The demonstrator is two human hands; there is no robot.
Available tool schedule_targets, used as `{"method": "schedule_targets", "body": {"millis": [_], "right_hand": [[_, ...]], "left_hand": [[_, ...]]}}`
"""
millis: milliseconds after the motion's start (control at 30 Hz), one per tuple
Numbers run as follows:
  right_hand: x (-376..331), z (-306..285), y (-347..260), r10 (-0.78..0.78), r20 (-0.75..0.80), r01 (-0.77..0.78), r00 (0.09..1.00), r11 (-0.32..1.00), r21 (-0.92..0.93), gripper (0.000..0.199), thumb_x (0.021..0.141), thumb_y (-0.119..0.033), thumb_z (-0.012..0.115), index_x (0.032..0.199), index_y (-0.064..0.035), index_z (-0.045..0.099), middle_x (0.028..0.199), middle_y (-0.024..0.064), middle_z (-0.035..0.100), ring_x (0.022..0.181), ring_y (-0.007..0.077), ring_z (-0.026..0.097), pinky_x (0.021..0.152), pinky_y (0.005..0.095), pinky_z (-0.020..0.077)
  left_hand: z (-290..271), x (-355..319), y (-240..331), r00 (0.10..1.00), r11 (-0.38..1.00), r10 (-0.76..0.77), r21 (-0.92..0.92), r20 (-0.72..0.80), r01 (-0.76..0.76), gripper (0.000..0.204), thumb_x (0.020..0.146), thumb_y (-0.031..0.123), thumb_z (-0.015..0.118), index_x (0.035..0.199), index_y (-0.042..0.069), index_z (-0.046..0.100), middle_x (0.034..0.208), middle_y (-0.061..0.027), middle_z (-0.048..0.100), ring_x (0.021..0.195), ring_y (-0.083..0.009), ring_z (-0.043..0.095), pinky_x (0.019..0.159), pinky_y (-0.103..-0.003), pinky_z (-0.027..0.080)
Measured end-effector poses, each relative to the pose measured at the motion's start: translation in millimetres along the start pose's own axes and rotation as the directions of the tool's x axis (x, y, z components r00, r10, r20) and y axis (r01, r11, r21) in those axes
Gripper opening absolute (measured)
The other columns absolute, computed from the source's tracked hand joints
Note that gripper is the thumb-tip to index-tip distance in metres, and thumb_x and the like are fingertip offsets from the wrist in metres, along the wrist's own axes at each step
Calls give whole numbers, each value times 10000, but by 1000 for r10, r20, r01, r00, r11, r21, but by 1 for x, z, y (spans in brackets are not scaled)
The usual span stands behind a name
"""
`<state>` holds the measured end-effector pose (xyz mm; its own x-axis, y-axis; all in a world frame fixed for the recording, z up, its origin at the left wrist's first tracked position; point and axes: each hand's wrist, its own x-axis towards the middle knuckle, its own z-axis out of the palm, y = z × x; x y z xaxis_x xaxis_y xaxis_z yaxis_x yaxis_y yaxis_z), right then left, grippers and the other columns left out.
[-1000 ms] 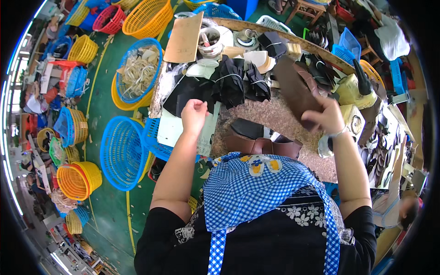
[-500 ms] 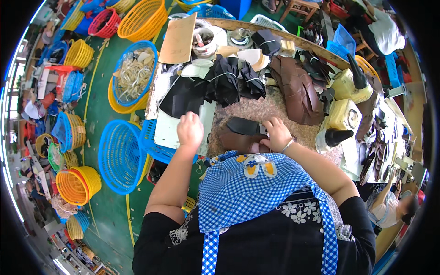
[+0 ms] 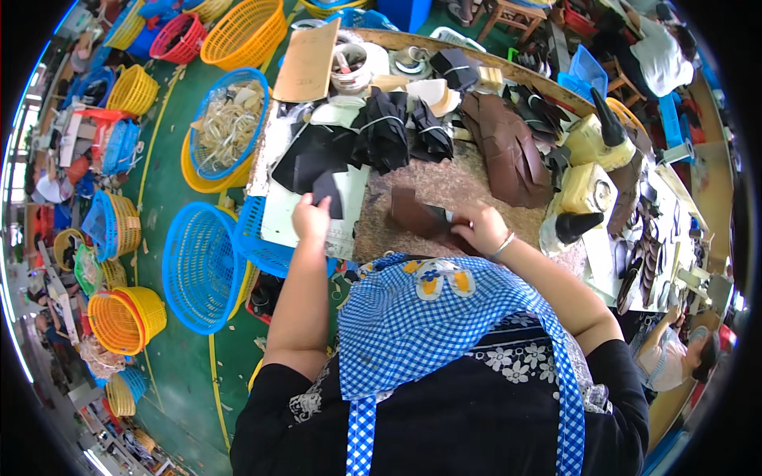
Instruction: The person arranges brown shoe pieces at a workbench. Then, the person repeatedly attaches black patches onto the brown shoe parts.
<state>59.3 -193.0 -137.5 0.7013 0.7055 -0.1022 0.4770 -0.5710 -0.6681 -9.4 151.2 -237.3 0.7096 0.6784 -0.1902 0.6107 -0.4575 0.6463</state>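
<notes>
My left hand [image 3: 311,220] pinches the edge of a small black leather piece [image 3: 328,195] above the white board [image 3: 295,205] at the left of the worktable. Beyond it lies a fan of larger black pieces [image 3: 308,163]. My right hand [image 3: 482,228] is closed on a brown leather piece [image 3: 417,216], which is raised a little off the mottled work surface [image 3: 432,176]. A dark patch shows at that piece's edge beside my fingers. Tied black bundles [image 3: 383,131] and a stack of brown leather pieces [image 3: 508,151] lie farther back.
Two yellowish glue containers [image 3: 591,190] with black cone tops stand at the right. A white tub [image 3: 350,67] and a cardboard sheet [image 3: 306,62] are at the back. Blue baskets [image 3: 203,266] line the left side. Another person [image 3: 675,357] is at the right.
My left hand has drawn back slightly and lifted a small black piece from the board's pile. The brown piece under my right hand has been raised and turned.
</notes>
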Motion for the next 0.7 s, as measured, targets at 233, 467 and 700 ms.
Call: {"method": "schedule_targets", "body": {"millis": [233, 467, 700], "right_hand": [[-16, -36, -35, -147, 148, 123, 978, 979, 160, 162, 705, -55, 612, 866, -64, 612, 762, 104, 633, 738, 285, 625, 671, 352, 499], [-15, -30, -16, -105, 439, -94, 892, 908, 408, 247, 851, -197, 584, 1042, -44, 618, 906, 158, 648, 834, 261, 628, 760, 326, 476], [28, -50, -29, 272, 221, -348, 937, 793, 500, 258, 843, -212, 603, 1008, -16, 633, 869, 127, 653, 775, 184, 611, 735, 298, 475]], "left_hand": [[-45, -13, 44, 991, 952, 47, -307, 123, -7, 137, 806, 94, 648, 893, -12, 630, 711, -99, 651, 513, -143, 615, 487, -255, 462], [-50, -22, 84, 966, 890, 217, -434, 138, -138, 155, 852, 66, 606, 986, -10, 587, 752, -41, 623, 571, -89, 596, 466, -199, 386], [-81, -22, 138, 968, 855, 238, -490, 83, -169, 211, 861, 94, 605, 1007, -56, 589, 698, -67, 624, 522, -104, 601, 500, -229, 450]]}}
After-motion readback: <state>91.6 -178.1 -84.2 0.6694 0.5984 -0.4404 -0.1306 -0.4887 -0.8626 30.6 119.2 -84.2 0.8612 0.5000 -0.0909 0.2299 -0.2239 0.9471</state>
